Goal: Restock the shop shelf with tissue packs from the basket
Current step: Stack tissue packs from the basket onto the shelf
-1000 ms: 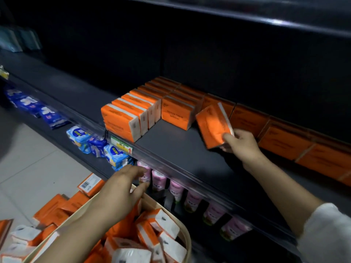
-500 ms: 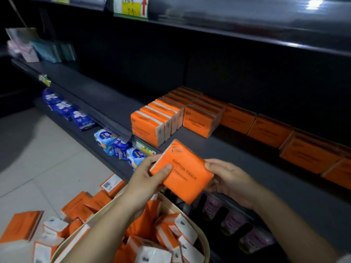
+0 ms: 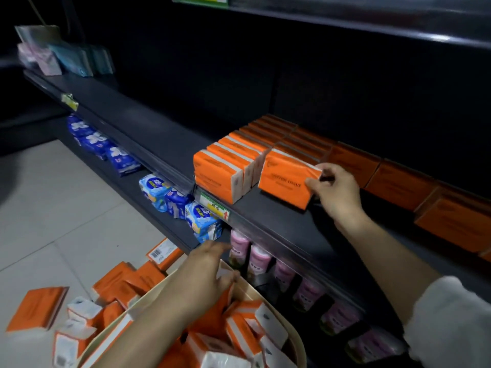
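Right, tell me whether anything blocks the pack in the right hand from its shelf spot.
Nothing visible does. The right hand pinches the orange tissue pack, which stands on the shelf at the front of its row; bare shelf lies before it.

the front of the orange tissue pack on the shelf carries two lines of dark print. the upper line reads roughly "cotton tissue"; the smaller line below is too blurred. the price tag on the shelf's front rail shows a red arrow pointing up and smeared digits. a barcode label sits on a pack on the floor, its numbers unreadable. print on the blue packs is illegible.
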A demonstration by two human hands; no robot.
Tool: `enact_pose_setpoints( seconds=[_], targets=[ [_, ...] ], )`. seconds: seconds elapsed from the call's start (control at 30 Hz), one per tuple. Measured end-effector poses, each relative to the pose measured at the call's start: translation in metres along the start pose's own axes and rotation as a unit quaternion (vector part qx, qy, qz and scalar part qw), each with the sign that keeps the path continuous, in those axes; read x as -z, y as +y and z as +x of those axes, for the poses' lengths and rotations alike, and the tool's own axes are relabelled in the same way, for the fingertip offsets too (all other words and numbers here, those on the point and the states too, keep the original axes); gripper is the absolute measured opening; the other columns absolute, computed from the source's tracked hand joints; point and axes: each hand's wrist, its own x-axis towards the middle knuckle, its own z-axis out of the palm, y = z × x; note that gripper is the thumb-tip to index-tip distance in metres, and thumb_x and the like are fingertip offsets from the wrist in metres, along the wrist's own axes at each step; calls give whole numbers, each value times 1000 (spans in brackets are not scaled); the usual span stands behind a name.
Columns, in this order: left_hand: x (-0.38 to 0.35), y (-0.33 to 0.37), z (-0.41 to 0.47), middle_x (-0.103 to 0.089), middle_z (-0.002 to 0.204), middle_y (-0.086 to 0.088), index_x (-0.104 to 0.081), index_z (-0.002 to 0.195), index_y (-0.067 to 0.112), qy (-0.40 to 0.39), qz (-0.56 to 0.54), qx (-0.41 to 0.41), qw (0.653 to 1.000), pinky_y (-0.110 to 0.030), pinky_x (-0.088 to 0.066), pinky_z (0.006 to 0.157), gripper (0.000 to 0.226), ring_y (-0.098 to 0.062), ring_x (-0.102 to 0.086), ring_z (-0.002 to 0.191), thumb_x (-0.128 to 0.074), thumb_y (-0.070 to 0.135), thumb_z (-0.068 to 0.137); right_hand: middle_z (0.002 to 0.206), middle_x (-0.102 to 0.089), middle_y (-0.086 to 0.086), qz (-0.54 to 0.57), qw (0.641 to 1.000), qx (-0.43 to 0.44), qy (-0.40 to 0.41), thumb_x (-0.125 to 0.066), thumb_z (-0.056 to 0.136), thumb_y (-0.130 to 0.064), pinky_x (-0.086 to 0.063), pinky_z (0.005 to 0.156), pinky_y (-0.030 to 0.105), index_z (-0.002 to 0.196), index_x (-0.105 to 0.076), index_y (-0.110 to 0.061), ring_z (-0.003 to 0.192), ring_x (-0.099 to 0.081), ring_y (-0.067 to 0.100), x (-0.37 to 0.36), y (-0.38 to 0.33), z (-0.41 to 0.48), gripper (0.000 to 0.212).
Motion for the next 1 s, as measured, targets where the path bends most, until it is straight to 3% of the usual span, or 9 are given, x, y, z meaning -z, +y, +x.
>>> enact_pose_setpoints(
  seconds=[0.13,0.5,0.6,0.77,0.87,1.0],
  targets=[
    [4,-9,-4,-45,126,8,-40,136,30,-55,44,-12,997,-18,-34,98,49,-8,-43,119,-54,43,90,91,-58,2,-57,998,-7,38,-68,84,-13,-42,73,21,117,-61,-9,81,-56,14,-22,4,19,34],
    [12,-26,-7,-45,127,12,-42,135,31,-32,49,-16,998,-18,-36,94,48,-9,-46,116,-54,44,90,88,-59,8,-100,991,4,84,-66,85,-14,-47,78,26,105,-61,-5,81,-55,17,-40,17,23,22],
    [12,-26,-8,-45,126,11,-44,134,31,-28,51,-22,998,-19,-37,92,47,-10,-48,114,-55,44,90,96,-62,9,-93,993,7,69,-67,85,-14,-41,75,20,112,-59,-5,83,-56,16,-38,17,22,30],
    [12,-27,-7,-50,121,5,-50,129,25,-40,59,-26,997,-24,-40,93,44,-14,-50,111,-58,41,89,116,-56,8,-66,995,-19,68,-69,83,-20,-44,76,22,126,-49,-8,88,-55,12,-26,17,6,49],
    [14,-25,-7,-53,111,0,-55,122,20,-40,58,-24,997,-23,-40,88,38,-17,-54,105,-61,36,88,116,-46,1,-48,998,2,40,-68,84,-19,-44,81,23,134,-42,-13,91,-53,10,-15,17,-23,56],
    [21,-25,-15,-54,105,-4,-58,118,15,-33,60,-21,997,-23,-39,85,36,-21,-56,99,-63,32,87,115,-49,6,-65,997,33,-8,-70,83,-20,-42,82,24,133,-45,-12,91,-52,12,-7,19,-62,56]
  ],
)
